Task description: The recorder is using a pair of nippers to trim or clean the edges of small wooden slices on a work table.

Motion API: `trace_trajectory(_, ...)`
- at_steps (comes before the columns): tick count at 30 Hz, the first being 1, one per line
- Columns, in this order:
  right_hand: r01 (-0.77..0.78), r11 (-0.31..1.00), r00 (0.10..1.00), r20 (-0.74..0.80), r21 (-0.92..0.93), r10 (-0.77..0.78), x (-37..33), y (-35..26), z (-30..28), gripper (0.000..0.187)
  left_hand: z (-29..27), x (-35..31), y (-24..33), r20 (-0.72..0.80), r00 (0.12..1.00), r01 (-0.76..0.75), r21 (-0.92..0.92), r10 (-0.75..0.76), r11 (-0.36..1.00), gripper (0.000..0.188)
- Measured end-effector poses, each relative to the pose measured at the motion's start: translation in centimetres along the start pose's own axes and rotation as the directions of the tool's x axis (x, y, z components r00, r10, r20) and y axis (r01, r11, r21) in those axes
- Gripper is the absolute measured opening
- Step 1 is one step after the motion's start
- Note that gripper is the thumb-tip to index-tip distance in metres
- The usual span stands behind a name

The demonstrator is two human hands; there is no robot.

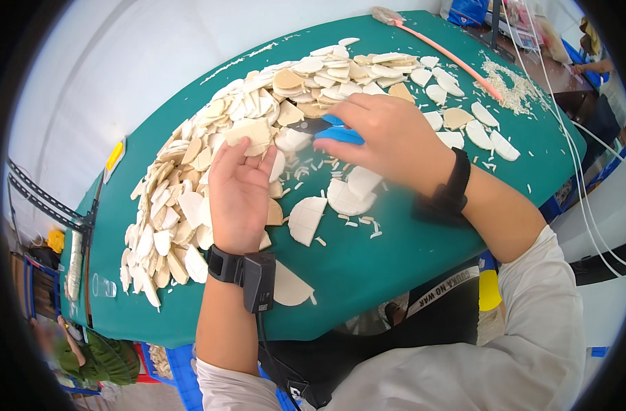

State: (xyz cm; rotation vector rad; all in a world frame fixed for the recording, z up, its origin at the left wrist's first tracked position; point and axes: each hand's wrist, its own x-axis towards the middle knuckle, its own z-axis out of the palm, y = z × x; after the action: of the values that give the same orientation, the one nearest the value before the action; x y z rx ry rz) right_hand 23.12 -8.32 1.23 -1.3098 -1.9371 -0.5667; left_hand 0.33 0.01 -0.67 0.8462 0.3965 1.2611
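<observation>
My left hand (241,188) is closed palm up on a flat cream-coloured foam-like piece (251,135), its fingertips at the lower edge. In my right hand (388,133), just to the right of it, is a blue-handled tool (340,132). The tool's front end is a grey blur towards the cream piece, so its kind cannot be made out. Under both hands lie loose white half-round pieces, among them a scored white piece (307,220) and another white piece (347,198). Small white strips (369,222) are scattered around them.
A large heap of white and cream pieces (183,171) curves across the green table (409,267). A pink-handled tool (450,51) lies at the far right beside a pile of scraps (515,89). A clear cup (104,285) is at the left edge. White cables (566,130) hang at right.
</observation>
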Motion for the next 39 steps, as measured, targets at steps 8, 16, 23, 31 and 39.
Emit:
trace_trajectory(8, -0.046, 0.98, 0.998, 0.061, 0.191, 0.035, -0.1, -0.5, -0.4, 0.038, -0.1, 0.1, -0.2, 0.126, 0.986, 0.119, -0.04, -0.113, 0.992, 0.003)
trace_trajectory(16, -0.094, 0.973, 0.991, 0.11, 0.213, 0.072, 0.0, -0.5, -0.4, 0.041, 0.0, 0.2, -0.4, 0.173, 0.978, 0.126, -0.034, -0.119, 0.991, 0.007)
trace_trajectory(23, -0.117, 0.964, 0.988, 0.129, 0.238, 0.088, 0.0, -0.6, -0.4, 0.041, 0.3, 0.0, -0.3, 0.198, 0.976, 0.102, -0.027, -0.094, 0.994, 0.008)
trace_trajectory(31, -0.111, 0.972, 0.991, 0.1, 0.209, 0.091, -0.1, -0.5, -0.3, 0.04, 1.1, -0.5, -0.3, 0.179, 0.984, -0.031, 0.081, 0.016, 0.996, 0.014)
trace_trajectory(39, -0.097, 0.972, 0.994, 0.076, 0.214, 0.083, -0.1, -0.6, -0.1, 0.045, 1.5, -0.6, 0.3, 0.161, 0.983, -0.116, 0.207, 0.083, 0.971, 0.027)
